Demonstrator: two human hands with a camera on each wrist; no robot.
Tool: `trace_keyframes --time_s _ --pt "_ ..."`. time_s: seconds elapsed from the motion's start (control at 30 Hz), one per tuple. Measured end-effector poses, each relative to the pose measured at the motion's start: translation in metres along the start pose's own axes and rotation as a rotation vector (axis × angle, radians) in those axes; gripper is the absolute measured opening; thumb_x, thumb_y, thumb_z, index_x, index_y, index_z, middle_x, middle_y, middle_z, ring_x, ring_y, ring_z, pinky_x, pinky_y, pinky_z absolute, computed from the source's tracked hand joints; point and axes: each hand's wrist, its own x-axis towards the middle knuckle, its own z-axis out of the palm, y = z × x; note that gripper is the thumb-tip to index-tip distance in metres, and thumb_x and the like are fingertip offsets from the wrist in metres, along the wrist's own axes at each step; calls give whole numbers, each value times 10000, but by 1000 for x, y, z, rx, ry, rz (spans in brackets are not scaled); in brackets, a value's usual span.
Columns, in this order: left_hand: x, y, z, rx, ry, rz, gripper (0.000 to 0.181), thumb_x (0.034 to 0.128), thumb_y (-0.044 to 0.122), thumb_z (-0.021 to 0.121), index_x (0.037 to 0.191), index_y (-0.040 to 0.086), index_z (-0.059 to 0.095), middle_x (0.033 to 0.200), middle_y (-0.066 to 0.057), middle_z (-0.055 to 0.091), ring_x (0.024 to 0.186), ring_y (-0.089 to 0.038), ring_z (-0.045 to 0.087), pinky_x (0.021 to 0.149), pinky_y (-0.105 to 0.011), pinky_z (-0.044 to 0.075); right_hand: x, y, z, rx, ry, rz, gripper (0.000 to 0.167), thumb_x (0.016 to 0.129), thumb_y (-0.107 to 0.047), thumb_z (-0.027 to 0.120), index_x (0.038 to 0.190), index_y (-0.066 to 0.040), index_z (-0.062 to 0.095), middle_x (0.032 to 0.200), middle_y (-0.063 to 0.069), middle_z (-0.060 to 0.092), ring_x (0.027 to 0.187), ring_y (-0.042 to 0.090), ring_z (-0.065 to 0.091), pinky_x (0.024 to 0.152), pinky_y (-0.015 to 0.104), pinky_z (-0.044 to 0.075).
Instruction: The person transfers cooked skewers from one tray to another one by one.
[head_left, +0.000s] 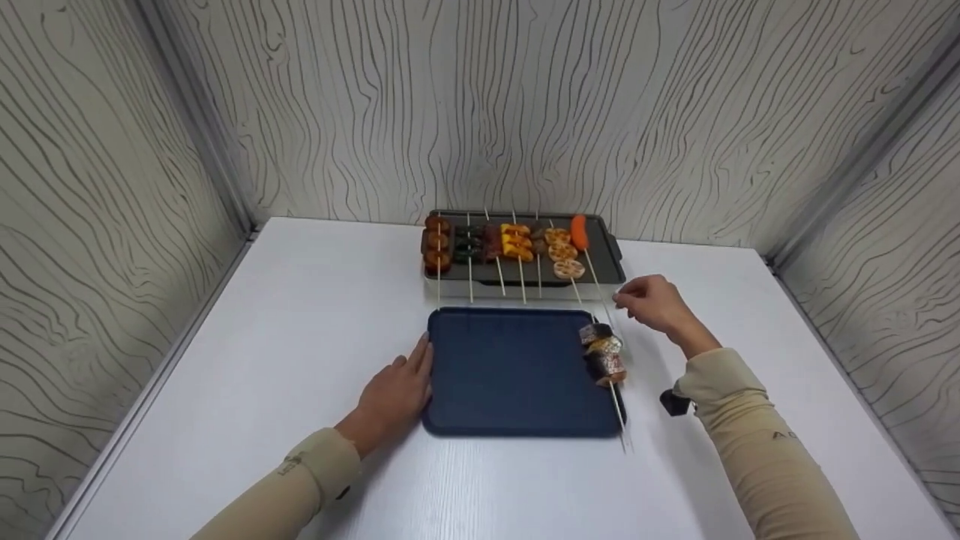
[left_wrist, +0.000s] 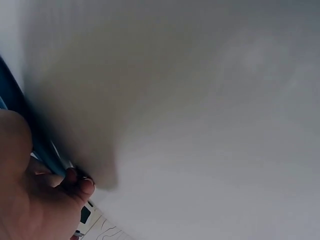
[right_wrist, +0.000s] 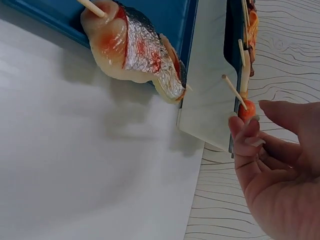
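My left hand lies against the left edge of a dark blue tray, its fingers fairly straight along the rim. In the left wrist view, part of that hand shows beside the blue edge. A skewer of fish chunks lies over the tray's right rim, its stick past the front edge. To the right, my right hand hovers near the stick of a sausage skewer. In the right wrist view, thumb and fingers stand apart with nothing between them; the stick's end points out beside them.
Behind the tray, a dark grill pan bears several skewers, among them lotus root slices, yellow pieces and brown rounds. Wood-patterned panels stand around the white table.
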Motion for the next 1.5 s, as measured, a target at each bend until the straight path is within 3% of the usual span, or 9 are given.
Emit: trace_keyframes --time_s 0.07,0.3,0.53,0.77,0.97,1.17,1.5 --pt "1 1 1 -4 0 4 536 1023 181 559 1480 -82 462 1584 -201 412 1000 -342 647 769 -416 572 4 2 2 17 -8 0 303 1012 -139 604 1138 122 691 851 57 723 672 127 594 563 235 469" --pt "1 2 3 -20 -22 -3 543 1042 196 534 1500 -79 436 1601 -203 384 1010 -346 638 777 -423 573 11 3 10 71 -36 -3 315 1008 -146 612 1106 142 695 865 164 742 562 62 533 530 226 450" --pt "0 3 2 -12 -26 -9 542 1044 199 543 1499 -76 439 1607 -192 379 1067 -351 637 808 -425 570 13 5 12 153 -62 -19 288 1019 -63 564 1132 184 659 777 122 714 499 49 485 479 223 401" --pt "0 4 1 -15 -38 -16 533 1050 208 533 1496 -71 447 1605 -185 384 1121 -367 632 835 -431 568 15 7 16 108 -92 -43 265 1035 -44 523 1114 183 636 704 72 636 507 54 493 472 216 397" --pt "0 4 1 -25 -60 -23 541 1051 208 526 1507 -68 431 1614 -181 371 1150 -371 623 866 -442 561 16 8 18 65 -72 -59 227 1026 -44 525 1056 154 633 751 138 642 520 62 505 475 232 413" --pt "0 4 0 -23 -39 -12 542 1041 196 540 1500 -74 437 1604 -186 385 1104 -364 625 833 -443 564 14 7 16 54 -42 -49 223 1028 -54 524 1076 138 626 812 182 658 556 72 527 488 234 433" --pt "0 1 -1 -11 -9 -9 531 1042 195 547 1490 -73 453 1597 -191 396 1055 -351 637 787 -425 573 6 5 10 81 -51 -12 200 1035 -63 510 1079 104 611 801 115 641 554 79 520 478 228 428"
